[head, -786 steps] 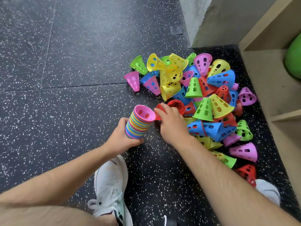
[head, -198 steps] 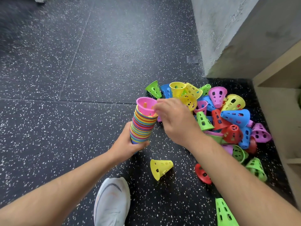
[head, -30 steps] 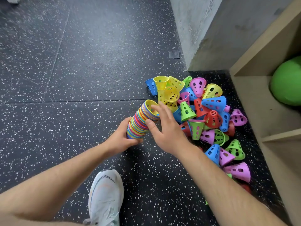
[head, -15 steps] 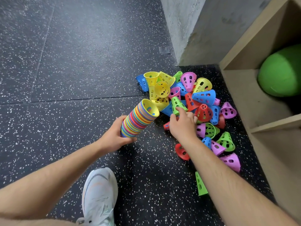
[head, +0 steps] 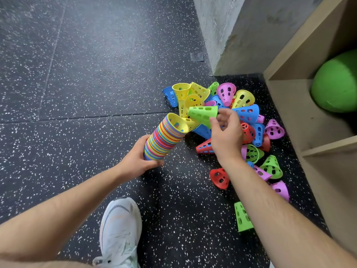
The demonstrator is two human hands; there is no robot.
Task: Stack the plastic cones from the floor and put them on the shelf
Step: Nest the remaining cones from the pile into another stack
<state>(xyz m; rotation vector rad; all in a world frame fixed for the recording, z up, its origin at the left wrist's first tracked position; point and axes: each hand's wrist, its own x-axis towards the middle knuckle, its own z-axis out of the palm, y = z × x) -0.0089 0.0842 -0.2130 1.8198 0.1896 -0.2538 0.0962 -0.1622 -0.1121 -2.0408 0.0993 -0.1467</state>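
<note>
While the shelf (head: 289, 105) at three o'clock shows a green ball (head: 336, 82) in its upper compartment, the stacking step is in hand, I judge. The loose pile of cones (head: 248, 113) lies on the floor (head: 77, 74) at one o'clock. The left hand (head: 138, 161) grips the tilted stack (head: 166, 138) at its base. The right hand (head: 226, 136) pinches a green cone (head: 202, 114) just beside the stack's yellow mouth; next, its narrow end must enter there.

Head-worn view, facing down, close
</note>
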